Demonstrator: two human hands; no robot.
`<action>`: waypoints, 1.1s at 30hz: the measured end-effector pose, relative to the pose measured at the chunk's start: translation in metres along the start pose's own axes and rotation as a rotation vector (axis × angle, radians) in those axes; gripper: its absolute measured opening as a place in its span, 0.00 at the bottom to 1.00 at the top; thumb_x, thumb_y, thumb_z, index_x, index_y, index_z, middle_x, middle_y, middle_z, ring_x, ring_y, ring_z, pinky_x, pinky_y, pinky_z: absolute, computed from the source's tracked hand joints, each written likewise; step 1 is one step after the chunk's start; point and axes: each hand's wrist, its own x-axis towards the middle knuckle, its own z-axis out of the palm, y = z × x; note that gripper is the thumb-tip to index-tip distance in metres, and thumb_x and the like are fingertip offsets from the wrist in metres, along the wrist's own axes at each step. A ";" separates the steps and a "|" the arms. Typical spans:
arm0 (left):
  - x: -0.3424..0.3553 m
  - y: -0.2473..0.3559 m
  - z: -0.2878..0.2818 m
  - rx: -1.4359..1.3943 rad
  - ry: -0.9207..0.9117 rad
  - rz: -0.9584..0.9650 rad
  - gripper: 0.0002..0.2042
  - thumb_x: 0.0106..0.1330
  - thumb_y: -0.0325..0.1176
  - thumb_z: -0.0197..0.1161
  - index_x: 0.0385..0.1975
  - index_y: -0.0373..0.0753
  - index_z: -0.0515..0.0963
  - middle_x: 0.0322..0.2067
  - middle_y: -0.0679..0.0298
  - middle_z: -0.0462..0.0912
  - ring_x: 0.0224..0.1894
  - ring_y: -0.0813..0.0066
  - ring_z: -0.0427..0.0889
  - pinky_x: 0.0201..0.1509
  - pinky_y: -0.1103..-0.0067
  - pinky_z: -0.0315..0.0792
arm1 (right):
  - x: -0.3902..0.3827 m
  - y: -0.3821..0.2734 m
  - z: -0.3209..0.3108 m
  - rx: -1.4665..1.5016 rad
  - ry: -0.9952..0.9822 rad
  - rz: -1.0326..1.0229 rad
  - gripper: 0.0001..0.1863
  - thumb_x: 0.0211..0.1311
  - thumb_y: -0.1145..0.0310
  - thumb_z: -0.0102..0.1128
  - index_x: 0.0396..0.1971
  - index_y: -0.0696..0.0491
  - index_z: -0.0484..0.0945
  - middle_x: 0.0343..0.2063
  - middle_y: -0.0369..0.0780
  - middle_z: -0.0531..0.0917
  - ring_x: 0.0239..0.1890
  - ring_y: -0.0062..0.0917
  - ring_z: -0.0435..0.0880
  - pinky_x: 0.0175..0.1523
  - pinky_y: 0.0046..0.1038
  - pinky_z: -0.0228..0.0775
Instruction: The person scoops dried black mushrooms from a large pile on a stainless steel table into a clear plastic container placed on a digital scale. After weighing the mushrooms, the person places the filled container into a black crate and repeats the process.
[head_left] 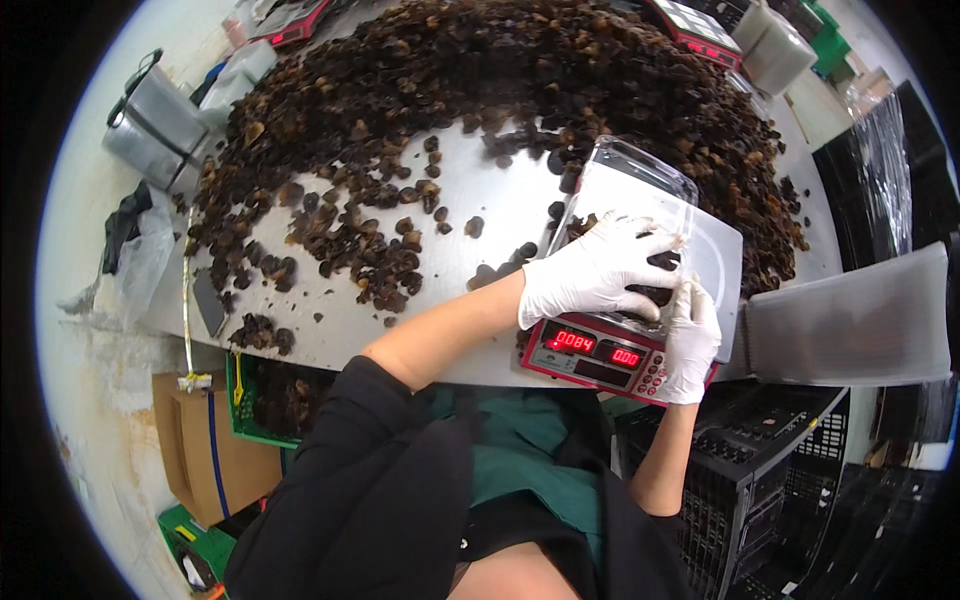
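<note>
A clear plastic clamshell container, its lid raised on the far side, stands on a digital scale with a red front and lit red display. Dark brown, cap-like mushrooms lie in the container and show between my fingers. White-gloved, my left hand reaches over the container from the left, palm down and fingers spread over the mushrooms. My right hand, also gloved in white, has its fingers closed at the container's near right edge. My left hand partly hides the contents.
A big heap of the same mushrooms covers the far side of the metal table, with loose ones scattered left. Stacked clear containers stand at the right edge. More scales sit at the back. Crates and a cardboard box are below.
</note>
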 end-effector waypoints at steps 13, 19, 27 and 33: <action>-0.260 -0.036 -0.035 0.688 0.038 -1.055 0.29 0.60 0.56 0.65 0.61 0.56 0.75 0.71 0.51 0.59 0.72 0.41 0.54 0.71 0.48 0.47 | -0.003 0.012 -0.013 0.231 0.136 0.176 0.13 0.73 0.67 0.55 0.50 0.57 0.81 0.37 0.36 0.83 0.32 0.13 0.79 0.33 0.17 0.75; -0.245 -0.038 -0.010 0.683 0.091 -0.688 0.15 0.55 0.43 0.69 0.40 0.47 0.80 0.42 0.64 0.79 0.46 0.61 0.75 0.48 0.66 0.71 | -0.008 0.003 -0.015 0.171 0.126 0.078 0.13 0.72 0.67 0.57 0.48 0.60 0.81 0.37 0.37 0.84 0.36 0.16 0.80 0.38 0.20 0.74; -0.160 -0.061 -0.038 0.183 0.483 -0.614 0.08 0.55 0.25 0.71 0.32 0.34 0.79 0.30 0.59 0.80 0.30 0.67 0.81 0.34 0.77 0.74 | -0.015 0.021 -0.011 0.131 0.082 0.109 0.16 0.72 0.63 0.57 0.48 0.60 0.81 0.33 0.41 0.84 0.32 0.21 0.81 0.41 0.27 0.75; -0.008 -0.008 -0.037 0.162 0.409 -0.003 0.10 0.54 0.28 0.74 0.34 0.37 0.83 0.36 0.60 0.84 0.34 0.64 0.83 0.38 0.76 0.77 | -0.008 0.012 -0.004 -0.053 0.138 -0.153 0.14 0.70 0.67 0.61 0.49 0.59 0.80 0.35 0.38 0.84 0.31 0.16 0.76 0.40 0.22 0.72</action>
